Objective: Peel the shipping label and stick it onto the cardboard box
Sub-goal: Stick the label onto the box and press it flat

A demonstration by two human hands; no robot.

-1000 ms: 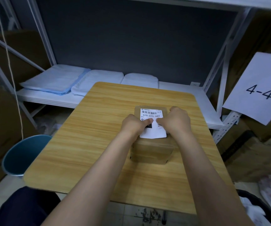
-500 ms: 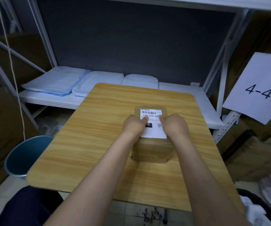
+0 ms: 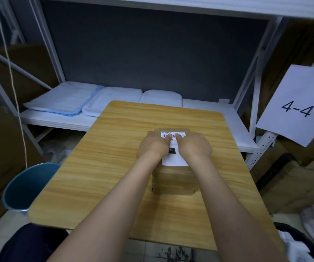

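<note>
A person's two bare hands press a white shipping label point(image 3: 174, 158) flat onto the top of a small cardboard box point(image 3: 174, 181) that stands near the middle of a wood-grain worktop point(image 3: 114, 159). The left hand point(image 3: 153, 146) and the right hand point(image 3: 195, 146) lie side by side on the label, close together, each grip released and grasping nothing, fingers stretched forward with their tips over the barcode near the label's far edge. The near edge of the label shows between the wrists and reaches to about the box's front top edge; a black printed patch peeks out between the two hands. Both bare forearms run in from the bottom of the view. Beyond the worktop, a white metal shelf point(image 3: 209, 114) carries three flat, pale folded bundles point(image 3: 112, 101) laid in a row against a dark back panel. A blue bin point(image 3: 25, 188) stands on the floor left of the worktop, among brown cartons. To the right, a white sheet of paper marked "4-4" point(image 3: 296, 108) hangs clipped to the shelving frame.
</note>
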